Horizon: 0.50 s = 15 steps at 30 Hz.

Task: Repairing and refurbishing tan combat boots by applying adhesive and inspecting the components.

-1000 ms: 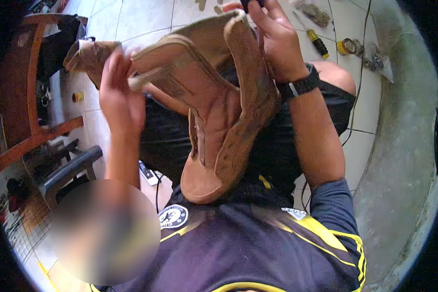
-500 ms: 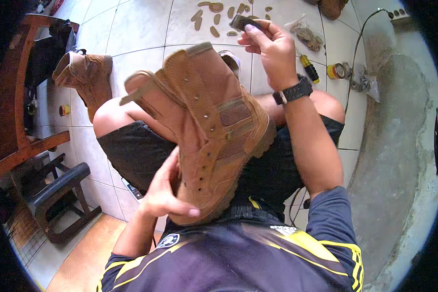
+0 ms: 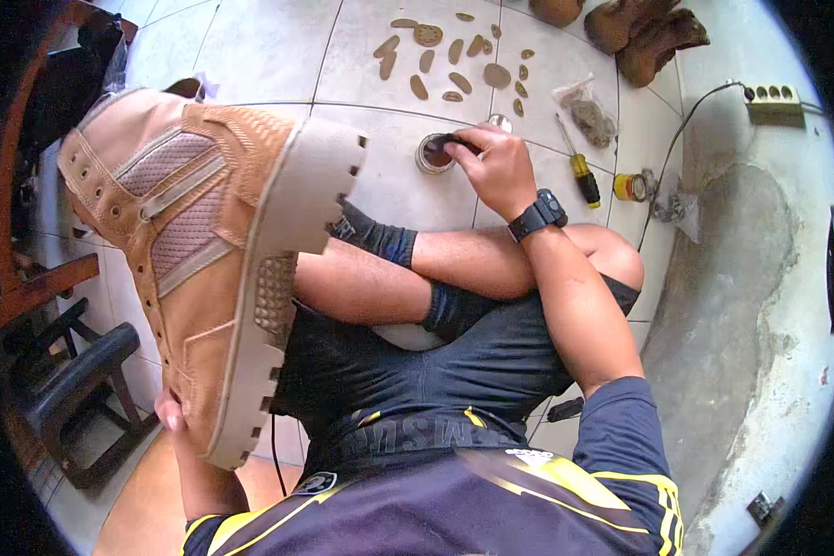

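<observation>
A tan lace-up boot (image 3: 195, 204) with a thick pale sole is held up at the left, tilted with its heel and sole side toward me. My left hand (image 3: 170, 412) is closed on its toe end; most of the fingers are hidden behind the boot. Over the tiles, my right hand (image 3: 502, 171) pinches a small dark block (image 3: 458, 143) whose exact kind I cannot make out. That block touches or reaches into an open round tin (image 3: 421, 161) with dark brown contents. Just beyond the hand lies a pale round piece (image 3: 500, 121), partly hidden.
Several flat brownish pieces (image 3: 456, 51) lie spread on the far tiles. To the right are a plastic bag (image 3: 586, 111), a yellow-and-black screwdriver (image 3: 580, 167) and a yellow-red tin (image 3: 630, 187). Brown footwear (image 3: 649, 46) stands far right, near a power strip (image 3: 775, 104). A dark stool (image 3: 83, 389) is at left.
The boot has moved left and turned, bringing its sole edge into view. My right hand has lowered the dark block to the open tin, which now shows.
</observation>
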{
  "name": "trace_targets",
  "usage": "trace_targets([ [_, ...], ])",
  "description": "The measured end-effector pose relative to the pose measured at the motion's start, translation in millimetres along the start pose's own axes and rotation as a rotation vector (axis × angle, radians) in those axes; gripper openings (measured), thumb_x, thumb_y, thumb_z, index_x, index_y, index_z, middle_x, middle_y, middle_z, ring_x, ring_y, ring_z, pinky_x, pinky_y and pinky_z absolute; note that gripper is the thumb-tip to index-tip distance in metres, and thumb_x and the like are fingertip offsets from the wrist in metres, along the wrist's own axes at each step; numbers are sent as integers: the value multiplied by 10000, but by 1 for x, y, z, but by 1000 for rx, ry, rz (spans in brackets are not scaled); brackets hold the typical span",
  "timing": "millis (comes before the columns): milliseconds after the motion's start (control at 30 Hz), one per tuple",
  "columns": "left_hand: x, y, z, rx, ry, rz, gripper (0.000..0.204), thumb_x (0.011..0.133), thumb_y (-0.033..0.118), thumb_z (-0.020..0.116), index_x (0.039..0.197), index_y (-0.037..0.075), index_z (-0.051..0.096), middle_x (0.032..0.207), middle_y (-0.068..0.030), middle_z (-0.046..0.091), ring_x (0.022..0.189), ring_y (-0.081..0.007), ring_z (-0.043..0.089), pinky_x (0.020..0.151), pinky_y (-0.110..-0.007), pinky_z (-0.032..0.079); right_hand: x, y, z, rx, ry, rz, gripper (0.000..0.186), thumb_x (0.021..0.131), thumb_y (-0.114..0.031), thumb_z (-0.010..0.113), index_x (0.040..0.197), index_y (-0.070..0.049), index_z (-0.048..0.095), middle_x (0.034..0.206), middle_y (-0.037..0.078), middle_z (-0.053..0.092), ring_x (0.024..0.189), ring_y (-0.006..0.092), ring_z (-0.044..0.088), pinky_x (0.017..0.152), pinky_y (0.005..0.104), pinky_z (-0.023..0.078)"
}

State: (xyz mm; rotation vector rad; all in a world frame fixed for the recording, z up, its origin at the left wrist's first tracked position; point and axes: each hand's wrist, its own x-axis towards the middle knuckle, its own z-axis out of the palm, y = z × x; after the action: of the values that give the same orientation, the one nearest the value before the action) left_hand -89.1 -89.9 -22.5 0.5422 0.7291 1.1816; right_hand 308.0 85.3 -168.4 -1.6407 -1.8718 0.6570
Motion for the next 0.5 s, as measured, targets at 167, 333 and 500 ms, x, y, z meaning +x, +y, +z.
trace_targets([
  [167,23,-5,0,-107,47,-85,1206,525,170,924,1524,-126,317,1509,-274,477,1318,-395,563,1131,-492,441,1,2,6,-96,-12,-14,191,871,-234,747,916,-50,774,895,138,721,791,361,698,714,439,557],
  [333,4,8,-21,-197,94,-180,1205,535,187,916,1533,-113,311,1518,-270,469,1325,-393,558,1135,-490,437,4,-2,8,-183,-57,1,168,866,-229,744,905,-69,779,889,116,717,785,341,703,703,437,562],
  [500,-7,12,-33,-268,131,-264,1205,545,204,909,1542,-100,305,1527,-266,461,1333,-391,552,1139,-487,433,3,-5,11,-231,-76,5,162,863,-222,742,898,-68,779,876,119,714,783,337,704,707,432,566],
])
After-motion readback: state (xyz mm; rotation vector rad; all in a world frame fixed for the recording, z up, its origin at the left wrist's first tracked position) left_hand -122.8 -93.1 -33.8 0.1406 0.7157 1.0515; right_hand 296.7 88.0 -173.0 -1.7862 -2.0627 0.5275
